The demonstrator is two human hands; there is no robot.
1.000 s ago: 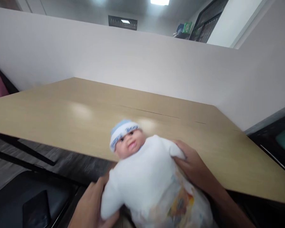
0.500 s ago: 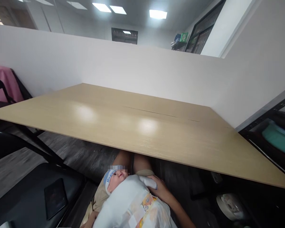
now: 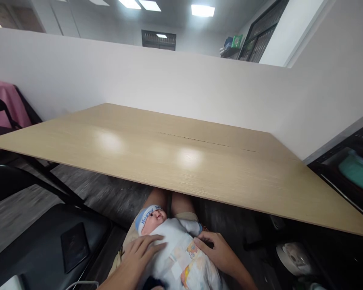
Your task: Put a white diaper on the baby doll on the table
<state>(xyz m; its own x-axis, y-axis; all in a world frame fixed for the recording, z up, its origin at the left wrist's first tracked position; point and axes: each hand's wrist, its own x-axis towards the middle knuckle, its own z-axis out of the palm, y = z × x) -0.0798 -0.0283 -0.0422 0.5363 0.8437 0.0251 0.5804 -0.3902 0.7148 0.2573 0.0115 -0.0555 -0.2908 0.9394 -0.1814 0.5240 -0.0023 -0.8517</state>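
A baby doll (image 3: 169, 229) lies on its back across my lap, its head toward the table. It wears a blue and white cap (image 3: 148, 218) with lettering, a white top and a printed diaper (image 3: 192, 264). My left hand (image 3: 139, 251) reaches over the doll's chest from the left, fingers spread and touching the white top. At the doll's other side, my right hand (image 3: 216, 247) grips the body near the diaper's upper edge, thumb on top. Its other fingertips are partly hidden. Something dark covers the doll's lower end at the bottom edge.
A wide wooden table (image 3: 145, 141) spans the view over my knees, against a white partition (image 3: 181, 80). On the left, a black chair (image 3: 48, 241) carries a phone (image 3: 74, 246). Below the table at right sits a white appliance-like object (image 3: 294, 257); a rack (image 3: 345, 161) stands beyond.
My left hand has come up from the doll's left side onto its chest. My right hand has shifted from the doll's arm down to the diaper's edge. The view has tilted slightly.
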